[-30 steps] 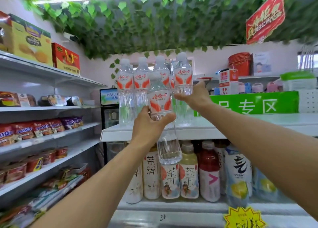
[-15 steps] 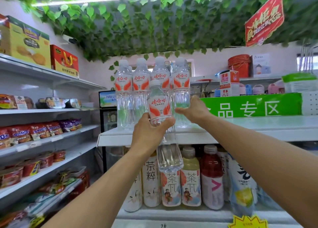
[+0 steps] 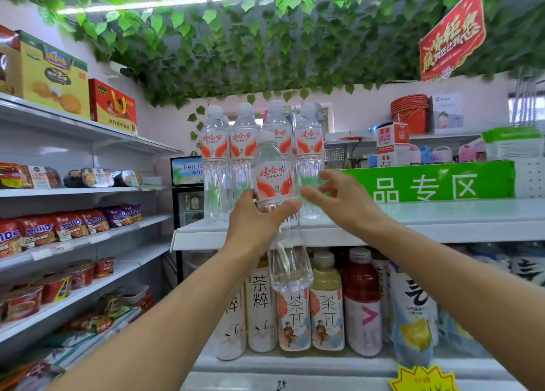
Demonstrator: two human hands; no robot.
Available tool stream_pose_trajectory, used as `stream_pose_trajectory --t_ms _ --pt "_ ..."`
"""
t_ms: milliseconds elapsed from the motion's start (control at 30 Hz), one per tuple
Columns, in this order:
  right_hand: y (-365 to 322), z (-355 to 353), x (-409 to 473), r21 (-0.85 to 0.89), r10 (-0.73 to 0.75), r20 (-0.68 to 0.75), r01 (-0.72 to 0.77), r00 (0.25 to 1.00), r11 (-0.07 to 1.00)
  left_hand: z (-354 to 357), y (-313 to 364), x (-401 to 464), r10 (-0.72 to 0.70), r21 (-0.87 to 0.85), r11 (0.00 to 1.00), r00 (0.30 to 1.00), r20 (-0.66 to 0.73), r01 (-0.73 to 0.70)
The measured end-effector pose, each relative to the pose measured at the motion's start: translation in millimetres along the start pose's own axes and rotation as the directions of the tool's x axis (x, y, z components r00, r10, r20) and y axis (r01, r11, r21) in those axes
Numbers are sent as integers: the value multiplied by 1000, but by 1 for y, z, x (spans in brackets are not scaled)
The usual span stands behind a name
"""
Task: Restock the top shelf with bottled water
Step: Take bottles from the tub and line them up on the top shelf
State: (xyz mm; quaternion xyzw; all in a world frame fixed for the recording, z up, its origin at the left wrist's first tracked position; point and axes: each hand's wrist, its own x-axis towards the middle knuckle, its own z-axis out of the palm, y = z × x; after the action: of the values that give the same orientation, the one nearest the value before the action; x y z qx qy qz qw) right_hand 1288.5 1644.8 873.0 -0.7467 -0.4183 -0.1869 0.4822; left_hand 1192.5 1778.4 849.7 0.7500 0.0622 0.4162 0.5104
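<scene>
The clear plastic water bottle with an orange-and-white label point(image 3: 274, 184) is gripped at its middle by the left hand point(image 3: 253, 222), raised before the white top shelf point(image 3: 427, 225). The right hand point(image 3: 345, 199) hovers beside it, fingers loose, holding nothing. Setting it down carelessly could topple the standing row of matching bottles point(image 3: 259, 154). Green vine leaves point(image 3: 265, 51) cover the ceiling.

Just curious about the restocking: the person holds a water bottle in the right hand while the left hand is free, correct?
Not quite. The head view shows the left hand holding the water bottle, while the right hand is free, fingers spread beside it.
</scene>
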Motion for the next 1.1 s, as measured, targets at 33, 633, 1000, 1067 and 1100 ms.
stream_pose_trajectory --t_ms 33,633,1000,1067,1100 --pt "-9 -3 -15 62 -21 112 14 994 998 1 7 0 25 -8 1000 1000 -2 -25" --pt "11 -7 36 30 94 -42 -92 995 995 -16 84 104 404 855 326 877 259 -403" --pt "31 4 62 -181 118 -55 -126 992 975 -15 62 128 389 892 229 877 284 -390" --pt "33 6 66 -179 118 -60 -127 991 976 -15 60 128 412 899 207 868 276 -385" --pt "34 6 67 -178 117 -58 -126 991 976 -14 59 129 419 901 204 865 274 -384"
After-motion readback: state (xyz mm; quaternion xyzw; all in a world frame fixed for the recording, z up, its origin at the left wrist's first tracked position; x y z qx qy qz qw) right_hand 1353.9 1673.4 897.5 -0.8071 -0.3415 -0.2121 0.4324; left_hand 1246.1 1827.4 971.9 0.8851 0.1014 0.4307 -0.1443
